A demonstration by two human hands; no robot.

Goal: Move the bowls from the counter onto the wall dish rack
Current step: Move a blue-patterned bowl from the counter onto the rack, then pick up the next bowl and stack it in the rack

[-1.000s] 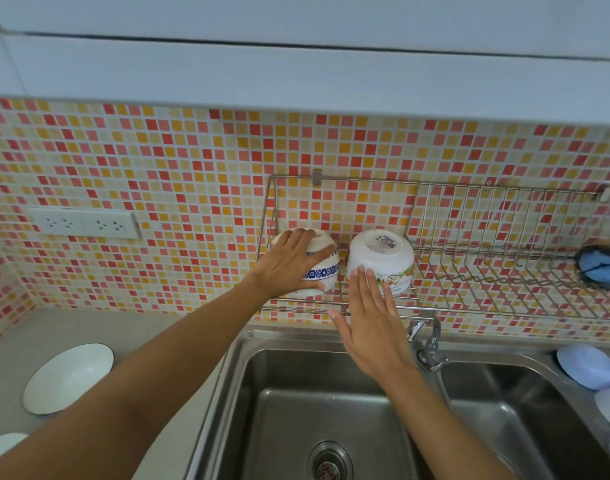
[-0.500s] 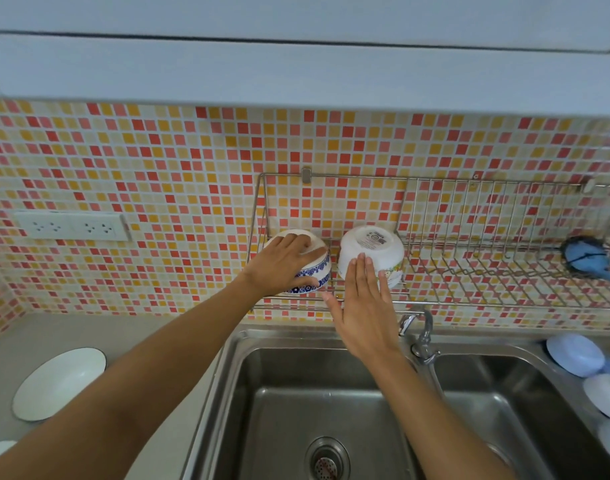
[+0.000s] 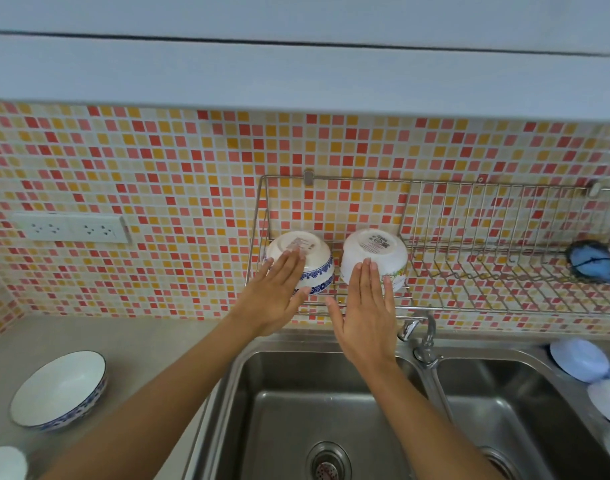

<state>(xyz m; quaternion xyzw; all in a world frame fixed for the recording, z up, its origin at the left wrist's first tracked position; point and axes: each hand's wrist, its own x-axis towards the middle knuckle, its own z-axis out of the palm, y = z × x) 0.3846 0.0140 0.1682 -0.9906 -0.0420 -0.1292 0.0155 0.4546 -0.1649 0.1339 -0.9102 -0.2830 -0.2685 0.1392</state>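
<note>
Two bowls sit upside down at the left end of the wire wall dish rack point(image 3: 497, 271). The left one is a white bowl with a blue patterned rim point(image 3: 308, 258); the right one is a white bowl with a floral rim point(image 3: 374, 252). My left hand point(image 3: 275, 292) is flat with its fingers apart, its fingertips over the blue-rimmed bowl. My right hand point(image 3: 364, 313) is flat too, its fingertips over the floral bowl's lower side. Neither hand grips anything. A wide white bowl with a blue rim point(image 3: 59, 389) stands upright on the counter at the left.
A double steel sink point(image 3: 296, 410) lies below the rack, with a tap point(image 3: 423, 337) between the basins. A blue brush point(image 3: 590, 261) rests at the rack's right end. Pale blue and white dishes point(image 3: 578, 358) stand at the right. A white object point(image 3: 4, 462) shows at the bottom left. Sockets point(image 3: 71, 228) are on the tiled wall.
My left hand let go of the blue-rimmed bowl and flattened, sliding down off its base. My right hand stays flat against the floral bowl. Both bowls stay in the rack.
</note>
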